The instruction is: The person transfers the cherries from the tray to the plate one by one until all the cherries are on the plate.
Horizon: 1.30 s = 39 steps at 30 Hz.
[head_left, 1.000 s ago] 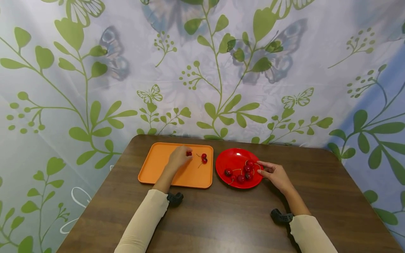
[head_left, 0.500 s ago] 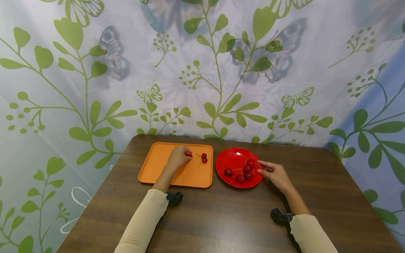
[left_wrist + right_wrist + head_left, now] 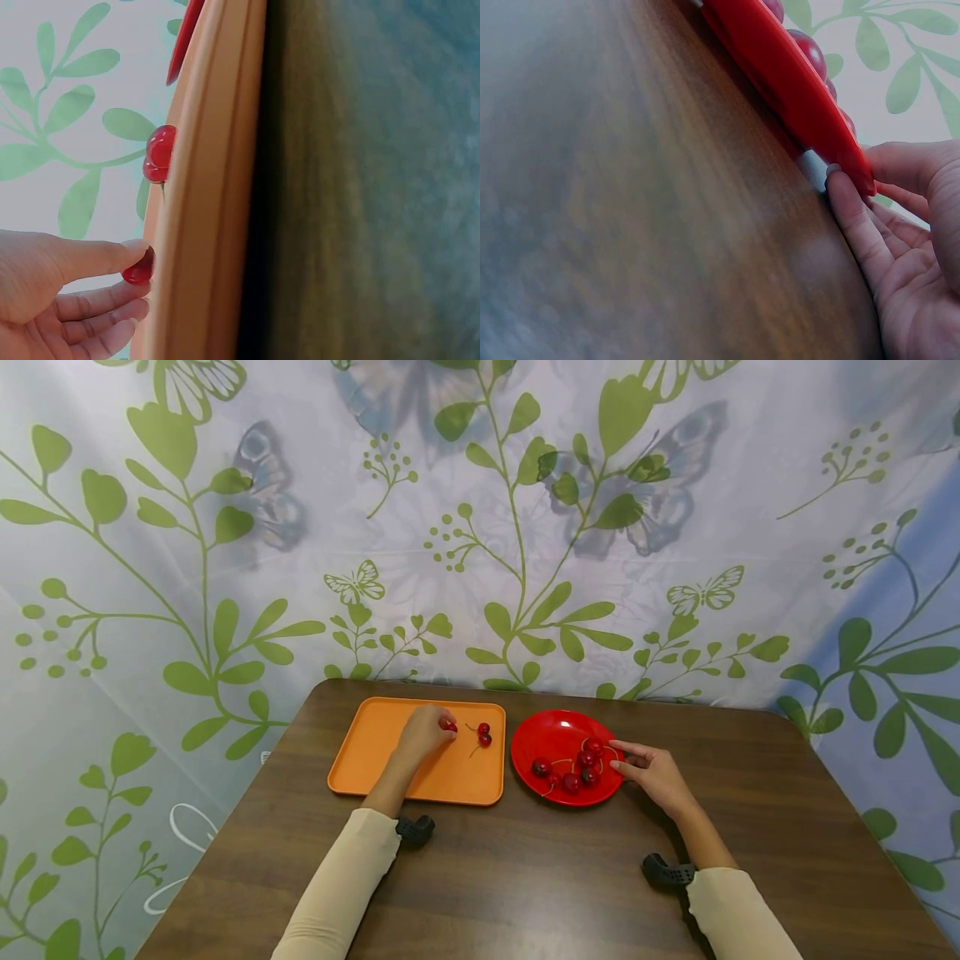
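My left hand (image 3: pixel 422 735) pinches a dark red cherry (image 3: pixel 138 270) between thumb and fingers, low over the orange tray (image 3: pixel 367 768). Just to the right of it, a pair of cherries (image 3: pixel 484 740) with thin stems lies on the tray. A red plate (image 3: pixel 536 735) stands beside the tray and carries several cherries (image 3: pixel 572 783), mostly in its front and right part. At the plate's right rim, my right hand (image 3: pixel 656 777) grips the edge between thumb and fingers. In the right wrist view, that thumb (image 3: pixel 846 196) lies against the plate's outer side.
Both tray and plate stand near the back edge of a brown wooden table (image 3: pixel 510 877). Behind it hangs a cloth (image 3: pixel 450 527) printed with leaves and butterflies. Each wrist wears a black band (image 3: pixel 667 872).
The left fingers have drawn in around the cherry on the tray, with only a slight shift of the hand. My right hand has stayed at the plate's rim.
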Tool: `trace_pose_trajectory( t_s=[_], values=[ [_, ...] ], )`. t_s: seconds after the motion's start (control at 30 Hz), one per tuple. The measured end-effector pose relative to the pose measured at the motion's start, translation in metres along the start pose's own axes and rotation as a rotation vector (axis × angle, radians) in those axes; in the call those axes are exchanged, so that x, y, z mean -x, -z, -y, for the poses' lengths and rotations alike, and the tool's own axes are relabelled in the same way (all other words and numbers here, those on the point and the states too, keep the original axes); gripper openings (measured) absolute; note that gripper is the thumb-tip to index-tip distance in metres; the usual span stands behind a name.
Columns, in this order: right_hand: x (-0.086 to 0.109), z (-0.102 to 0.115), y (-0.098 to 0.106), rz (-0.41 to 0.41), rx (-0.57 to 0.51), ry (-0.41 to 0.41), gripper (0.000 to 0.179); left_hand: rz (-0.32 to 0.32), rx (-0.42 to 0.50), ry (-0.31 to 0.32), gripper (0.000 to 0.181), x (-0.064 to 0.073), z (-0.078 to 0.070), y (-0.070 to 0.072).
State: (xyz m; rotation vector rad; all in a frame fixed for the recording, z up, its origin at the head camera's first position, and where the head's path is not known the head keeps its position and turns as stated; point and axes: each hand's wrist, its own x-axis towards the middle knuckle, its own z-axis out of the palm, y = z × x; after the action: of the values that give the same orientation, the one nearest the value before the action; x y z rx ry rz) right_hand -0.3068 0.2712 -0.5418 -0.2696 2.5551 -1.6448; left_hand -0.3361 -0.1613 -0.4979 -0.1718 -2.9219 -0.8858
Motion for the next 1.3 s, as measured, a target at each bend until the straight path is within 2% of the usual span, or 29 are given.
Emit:
trace_pose_trajectory(
  t_s=[0.33, 0.57, 0.77, 1.0, 1.3],
  values=[
    [0.0, -0.003, 0.0, 0.004, 0.015, 0.009, 0.048, -0.014, 0.062, -0.038, 0.018, 0.004, -0.011, 0.01],
    [0.0, -0.005, -0.001, 0.011, 0.009, 0.018, 0.048, -0.026, 0.055, -0.12, 0.019, 0.007, -0.022, 0.015],
    [0.0, -0.003, -0.001, 0.004, 0.01, 0.031, 0.048, -0.021, 0.051, -0.147, 0.02, 0.01, -0.032, 0.019],
    [0.0, -0.001, -0.001, 0.001, -0.003, 0.032, 0.047, -0.013, 0.057, -0.188, 0.02, 0.014, -0.044, 0.02],
    [0.0, -0.002, 0.0, 0.007, 0.001, 0.038, 0.048, 0.028, 0.06, -0.23, 0.025, 0.018, -0.057, 0.016]
  ],
)
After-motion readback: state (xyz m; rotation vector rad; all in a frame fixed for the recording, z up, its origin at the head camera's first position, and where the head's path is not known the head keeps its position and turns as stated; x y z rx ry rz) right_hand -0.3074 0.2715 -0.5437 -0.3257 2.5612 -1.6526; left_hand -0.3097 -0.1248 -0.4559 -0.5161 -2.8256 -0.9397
